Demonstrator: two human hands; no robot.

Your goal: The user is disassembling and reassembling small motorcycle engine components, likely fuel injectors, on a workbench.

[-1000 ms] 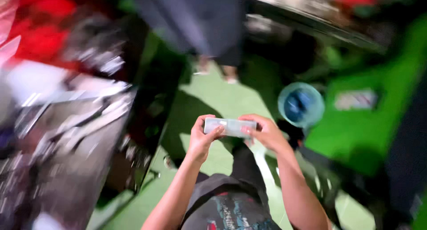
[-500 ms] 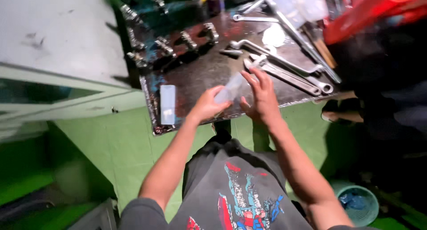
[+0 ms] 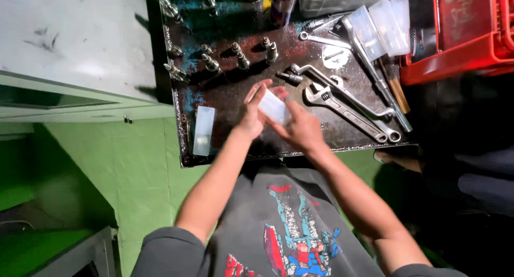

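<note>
Small translucent plastic case (image 3: pixel 274 107) is being held over the middle of the dark, rust-stained metal tray (image 3: pixel 225 95), gripped between both hands. The left hand (image 3: pixel 251 114) is closing its fingers round the case's near-left end, thumb side up; the right hand (image 3: pixel 301 128) is pinching the opposite end from the right, fingers curled over it. Whether the case is open I cannot tell; the fingers are covering its seam. Judging from the grip, the person is working at parting or closing the case, and the next move is calling for a steady two-handed hold directly above the tray.

A second flat clear case (image 3: pixel 204 130) is lying at the tray's left edge. Several spanners (image 3: pixel 348 112) are lying to the right, small sockets (image 3: pixel 238 55) are standing upright near the tray's far side, and a red crate (image 3: pixel 455 36) is sitting beyond.

Compared with half a second ago, the hands are sitting slightly nearer the tray's middle, the case remaining in the same grip.
</note>
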